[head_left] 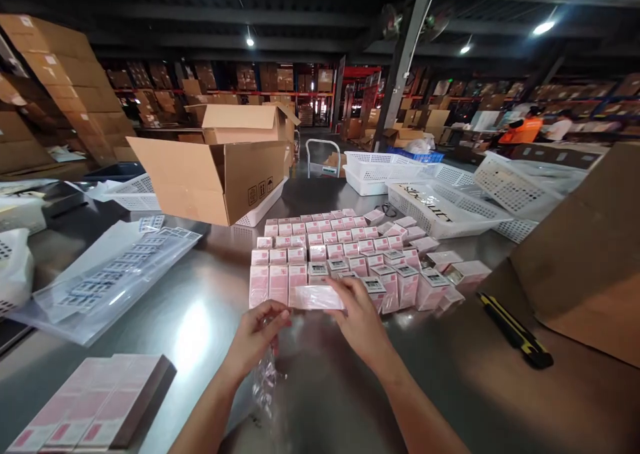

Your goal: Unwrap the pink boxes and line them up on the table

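Observation:
My right hand (pixel 361 317) grips a small pink-and-white box (pixel 315 297) by its right end, holding it level in front of the rows of boxes. Close to the box's left end, my left hand (pixel 257 337) is closed in a pinch. Crumpled clear plastic film (pixel 264 381) hangs from under its fingers; whether those fingertips also touch the box, I cannot tell. Several rows of similar boxes (pixel 279 284) stand upright just beyond both hands, some at the right tilted and with barcode labels on top.
Three pink-and-white boxes (pixel 95 401) lie at the front left. Sheets of labels (pixel 115 271) in a clear sleeve lie left. An open carton (pixel 200 181) stands behind, white baskets (pixel 445 214) at the back right. A yellow-black utility knife (pixel 515 331) lies right, beside a brown carton (pixel 590 261).

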